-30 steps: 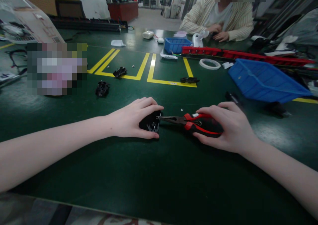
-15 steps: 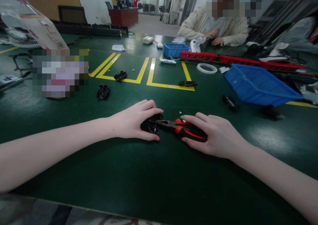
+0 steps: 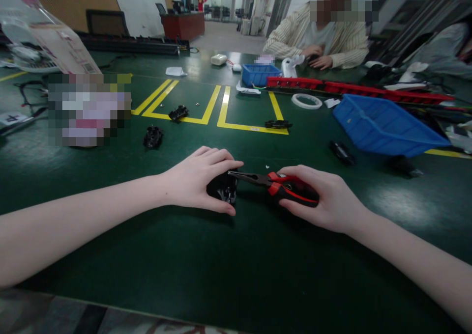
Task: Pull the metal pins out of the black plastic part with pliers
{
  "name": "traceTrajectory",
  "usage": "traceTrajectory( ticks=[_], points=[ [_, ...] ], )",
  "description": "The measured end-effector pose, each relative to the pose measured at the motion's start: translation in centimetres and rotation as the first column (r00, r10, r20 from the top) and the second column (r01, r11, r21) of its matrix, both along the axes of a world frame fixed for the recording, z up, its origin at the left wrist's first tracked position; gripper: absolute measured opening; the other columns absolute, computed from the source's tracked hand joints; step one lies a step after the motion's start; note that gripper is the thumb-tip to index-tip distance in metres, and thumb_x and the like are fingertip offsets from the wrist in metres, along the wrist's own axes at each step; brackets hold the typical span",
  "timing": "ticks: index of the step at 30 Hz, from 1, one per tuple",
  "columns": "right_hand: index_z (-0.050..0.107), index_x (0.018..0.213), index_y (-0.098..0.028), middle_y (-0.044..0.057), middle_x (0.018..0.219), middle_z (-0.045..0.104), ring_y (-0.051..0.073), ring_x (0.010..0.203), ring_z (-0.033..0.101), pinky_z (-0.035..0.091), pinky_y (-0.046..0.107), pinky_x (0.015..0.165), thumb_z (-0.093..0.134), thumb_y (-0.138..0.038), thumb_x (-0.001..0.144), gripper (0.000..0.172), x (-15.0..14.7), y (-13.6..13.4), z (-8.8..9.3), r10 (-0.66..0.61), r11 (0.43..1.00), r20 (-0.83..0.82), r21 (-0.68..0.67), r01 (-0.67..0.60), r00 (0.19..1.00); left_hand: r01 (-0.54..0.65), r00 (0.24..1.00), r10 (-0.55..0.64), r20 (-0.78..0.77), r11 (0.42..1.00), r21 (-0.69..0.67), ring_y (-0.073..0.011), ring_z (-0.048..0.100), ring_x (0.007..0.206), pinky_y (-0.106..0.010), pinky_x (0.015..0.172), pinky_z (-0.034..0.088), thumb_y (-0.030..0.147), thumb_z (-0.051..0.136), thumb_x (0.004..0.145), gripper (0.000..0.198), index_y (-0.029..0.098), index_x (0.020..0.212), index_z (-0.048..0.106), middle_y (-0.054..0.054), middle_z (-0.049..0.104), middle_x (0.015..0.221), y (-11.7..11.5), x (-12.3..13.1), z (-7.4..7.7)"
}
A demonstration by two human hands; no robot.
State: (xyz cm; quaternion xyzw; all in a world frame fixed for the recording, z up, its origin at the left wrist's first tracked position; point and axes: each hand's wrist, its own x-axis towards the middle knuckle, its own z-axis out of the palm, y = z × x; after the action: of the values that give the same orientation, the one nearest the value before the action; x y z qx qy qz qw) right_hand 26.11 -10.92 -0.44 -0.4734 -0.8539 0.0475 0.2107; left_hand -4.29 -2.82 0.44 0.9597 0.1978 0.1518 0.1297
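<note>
Gripping red-and-black needle-nose pliers by the handles: right hand. Left hand holds a black plastic part between thumb and fingers, at the near middle of the green tabletop. Plier tips at the part's upper right edge; contact unclear. Another black piece lies beyond the left hand.

The one view looks forward and down from the wearer's head, fairly near the left hand and right hand, across the worktop to a person opposite and a desk beyond.
</note>
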Motion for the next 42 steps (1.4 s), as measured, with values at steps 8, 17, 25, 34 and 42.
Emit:
traceTrajectory(
  ticks=[8, 17, 25, 34, 42],
  points=[
    [0.059, 0.121, -0.024, 0.007, 0.114, 0.073, 0.022, 0.088, 0.073, 0.058, 0.033, 0.072, 0.068, -0.042, 0.083, 0.043, -0.25, -0.04, -0.07, 0.045, 0.999, -0.132, -0.019, -0.048, 0.990, 0.058, 0.954, -0.001, 0.299, 0.981, -0.183, -0.0207, 0.062, 0.109, -0.037, 0.102, 0.039, 0.032, 0.066, 0.093, 0.019, 0.021, 0.108, 0.071, -0.004, 0.069, 0.115, -0.50, 0.34, 0.32],
    [0.058, 0.122, -0.026, 0.007, 0.111, 0.072, 0.023, 0.086, 0.072, 0.059, 0.036, 0.072, 0.068, -0.043, 0.083, 0.044, 0.00, 0.03, 0.00, 0.047, 0.998, -0.166, -0.033, -0.054, 0.985, 0.062, 0.932, 0.025, 0.362, 0.972, -0.228, -0.0152, 0.064, 0.089, -0.033, 0.091, 0.043, 0.024, 0.066, 0.093, 0.011, 0.018, 0.088, 0.074, -0.002, 0.071, 0.095, -0.31, 0.41, 0.16],
    [0.059, 0.120, -0.026, 0.007, 0.113, 0.072, 0.025, 0.089, 0.072, 0.059, 0.039, 0.075, 0.067, -0.044, 0.083, 0.041, 0.38, -0.10, 0.29, 0.019, 0.998, -0.099, -0.052, -0.024, 0.995, 0.016, 0.974, 0.020, 0.224, 0.988, -0.154, -0.0204, 0.062, 0.102, -0.038, 0.099, 0.040, 0.032, 0.062, 0.093, 0.015, 0.022, 0.096, 0.072, -0.003, 0.069, 0.105, -0.30, 0.00, 0.40],
    [0.059, 0.116, -0.025, 0.006, 0.105, 0.074, 0.024, 0.084, 0.072, 0.056, 0.038, 0.071, 0.062, -0.051, 0.085, 0.041, 0.49, 0.27, 0.35, -0.023, 0.995, 0.005, -0.097, 0.023, 1.000, 0.017, 0.999, -0.020, -0.025, 0.993, -0.119, -0.0324, 0.052, 0.124, -0.045, 0.103, 0.042, 0.058, 0.072, 0.079, 0.078, 0.018, 0.141, 0.047, -0.014, 0.054, 0.138, -0.22, -0.44, 0.34],
    [0.058, 0.116, -0.026, 0.006, 0.106, 0.073, 0.025, 0.085, 0.071, 0.056, 0.038, 0.071, 0.063, -0.050, 0.085, 0.040, 0.28, 0.11, 0.59, 0.002, 0.996, 0.025, -0.089, 0.001, 1.000, 0.011, 0.999, -0.016, -0.030, 0.986, -0.169, -0.0296, 0.052, 0.125, -0.043, 0.107, 0.044, 0.046, 0.072, 0.082, 0.072, 0.017, 0.142, 0.045, -0.012, 0.054, 0.136, -0.41, -0.41, 0.31]
  ],
)
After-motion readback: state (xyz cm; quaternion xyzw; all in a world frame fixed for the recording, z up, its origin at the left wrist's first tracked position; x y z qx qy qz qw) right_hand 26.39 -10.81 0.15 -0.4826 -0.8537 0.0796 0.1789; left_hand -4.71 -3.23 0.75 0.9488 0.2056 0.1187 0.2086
